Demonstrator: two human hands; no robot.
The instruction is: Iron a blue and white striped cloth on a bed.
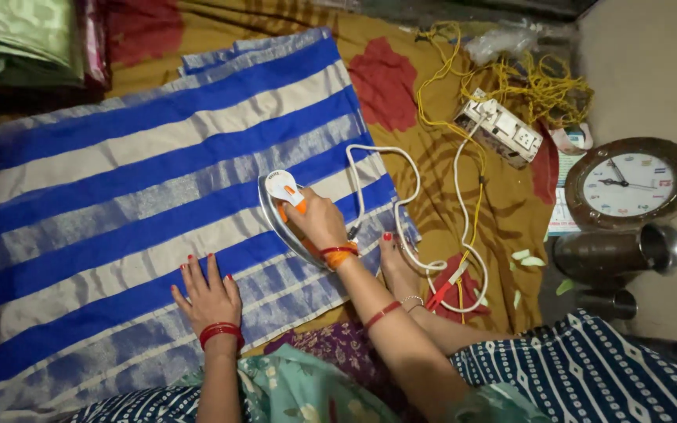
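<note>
white cord (401, 196) loops right of centre toward a power strip (500, 131) at upper right, amid tangled yellow wire (538, 86). wall clock (632, 185) and metal cups (617, 252) at right edge; bare foot (392, 262) just right of the iron. right hand (319, 223) clenched round the handle of the white-orange iron (285, 205), centre frame, on the blue striped cloth (119, 196). left hand (207, 294) flat, fingers spread, pressing the cloth at lower centre. cloth runs open to the left; its right edge lies just beside the iron.
</note>
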